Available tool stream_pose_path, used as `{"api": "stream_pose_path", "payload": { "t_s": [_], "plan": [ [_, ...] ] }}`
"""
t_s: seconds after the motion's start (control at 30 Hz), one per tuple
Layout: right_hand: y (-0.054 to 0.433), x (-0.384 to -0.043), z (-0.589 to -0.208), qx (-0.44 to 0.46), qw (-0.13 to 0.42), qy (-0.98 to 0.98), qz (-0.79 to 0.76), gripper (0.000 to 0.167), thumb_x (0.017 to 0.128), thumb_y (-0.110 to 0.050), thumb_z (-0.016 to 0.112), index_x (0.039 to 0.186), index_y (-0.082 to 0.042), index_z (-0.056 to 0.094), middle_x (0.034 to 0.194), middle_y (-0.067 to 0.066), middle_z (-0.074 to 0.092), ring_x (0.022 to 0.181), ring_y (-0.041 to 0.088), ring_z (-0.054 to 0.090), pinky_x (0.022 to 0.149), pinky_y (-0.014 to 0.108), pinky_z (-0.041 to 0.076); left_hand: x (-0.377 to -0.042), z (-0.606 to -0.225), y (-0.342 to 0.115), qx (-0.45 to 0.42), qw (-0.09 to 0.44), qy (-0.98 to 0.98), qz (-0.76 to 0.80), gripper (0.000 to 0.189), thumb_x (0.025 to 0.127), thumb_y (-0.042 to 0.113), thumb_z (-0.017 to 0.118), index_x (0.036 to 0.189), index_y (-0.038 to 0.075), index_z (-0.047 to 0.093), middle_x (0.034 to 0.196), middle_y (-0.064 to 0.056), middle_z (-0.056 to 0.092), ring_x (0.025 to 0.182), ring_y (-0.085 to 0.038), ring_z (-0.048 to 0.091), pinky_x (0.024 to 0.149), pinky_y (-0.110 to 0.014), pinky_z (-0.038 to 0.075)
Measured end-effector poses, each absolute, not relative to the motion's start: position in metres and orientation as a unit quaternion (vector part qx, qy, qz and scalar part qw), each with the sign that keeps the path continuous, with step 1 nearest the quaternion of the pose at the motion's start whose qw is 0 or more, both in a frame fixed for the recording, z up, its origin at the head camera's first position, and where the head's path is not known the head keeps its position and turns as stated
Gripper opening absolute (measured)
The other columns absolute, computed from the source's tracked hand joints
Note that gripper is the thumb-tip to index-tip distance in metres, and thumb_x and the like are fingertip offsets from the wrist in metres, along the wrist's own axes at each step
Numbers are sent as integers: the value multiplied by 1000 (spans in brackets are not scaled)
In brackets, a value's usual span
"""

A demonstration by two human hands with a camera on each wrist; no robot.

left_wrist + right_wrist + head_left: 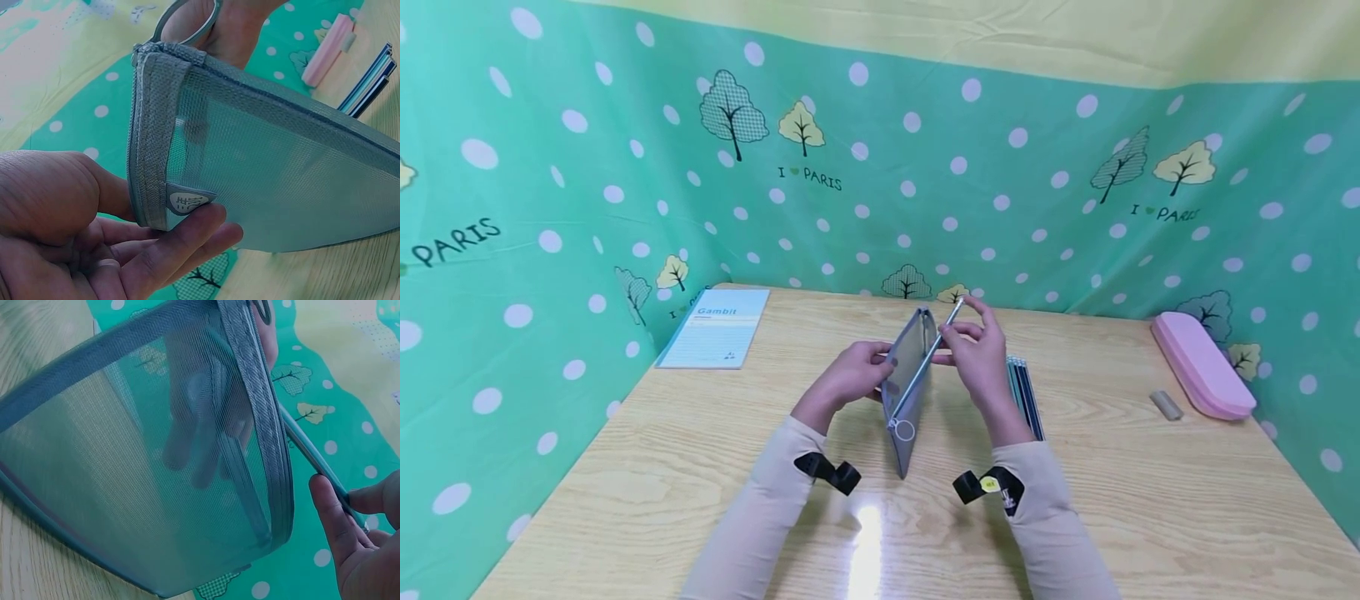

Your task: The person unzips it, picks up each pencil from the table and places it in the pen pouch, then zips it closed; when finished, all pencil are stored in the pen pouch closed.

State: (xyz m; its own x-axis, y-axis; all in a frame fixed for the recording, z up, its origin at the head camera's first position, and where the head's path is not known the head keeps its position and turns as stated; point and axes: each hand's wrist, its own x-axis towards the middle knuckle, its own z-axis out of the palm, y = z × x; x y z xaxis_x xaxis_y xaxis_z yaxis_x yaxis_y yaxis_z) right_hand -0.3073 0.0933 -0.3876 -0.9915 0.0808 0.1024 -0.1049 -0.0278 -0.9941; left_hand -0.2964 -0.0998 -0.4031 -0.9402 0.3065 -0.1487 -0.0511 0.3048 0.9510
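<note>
My left hand (853, 371) grips a grey mesh zip pouch (907, 354) by its zipped side, thumb on one face and fingers on the other. The pouch stands on edge over the table, with a small white label (189, 200) near its zip and a round pull ring (905, 430) at the near end. Between thumb and fingers, my right hand (981, 350) pinches a blue-green pencil (315, 459) near its upper end. That pencil slants down along the zip opening, and its farther part shows through the mesh in the right wrist view.
Several pencils (1025, 392) lie side by side beyond my right forearm. Farther right are a grey eraser (1166, 406) and a pink pencil case (1202, 367). A blue notebook (715, 329) lies at the back left. Patterned green cloth (880, 208) hangs around the wooden table (647, 483).
</note>
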Motion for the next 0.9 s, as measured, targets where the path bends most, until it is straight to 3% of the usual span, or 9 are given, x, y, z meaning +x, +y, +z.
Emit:
{"api": "stream_pose_path", "payload": {
  "t_s": [0.2, 0.4, 0.6, 0.9],
  "plan": [
    [90, -305, -387, 22, 63, -714, 697, 63, 100, 4, 62, 157, -14, 40, 107, 17, 64, 92, 33, 74, 70, 35, 67, -296, -402, -99, 83, 155, 793, 584, 48, 104, 1, 47, 150, -12, 42, 135, -33, 61, 111, -42, 70, 81, -42, 66],
    [88, -306, -388, 28, 52, -716, 695, 63, 99, 4, 62, 156, -14, 41, 110, 23, 64, 85, 24, 74, 69, 34, 67, -296, -403, -100, 84, 156, 794, 582, 48, 104, 1, 47, 150, -12, 42, 136, -32, 61, 111, -42, 69, 81, -42, 66],
    [88, -305, -387, 36, 52, -720, 691, 63, 99, 3, 64, 156, -13, 41, 106, 17, 65, 79, 15, 72, 68, 32, 66, -297, -403, -100, 84, 153, 796, 580, 47, 104, 1, 46, 150, -12, 43, 134, -32, 62, 111, -41, 70, 80, -42, 66],
    [89, -304, -385, 40, 51, -735, 675, 59, 99, 3, 63, 153, -11, 44, 123, 24, 62, 84, 15, 70, 71, 32, 67, -296, -402, -100, 83, 156, 794, 581, 48, 103, 0, 46, 150, -11, 43, 129, -29, 66, 103, -38, 73, 79, -41, 66]
  ]
}}
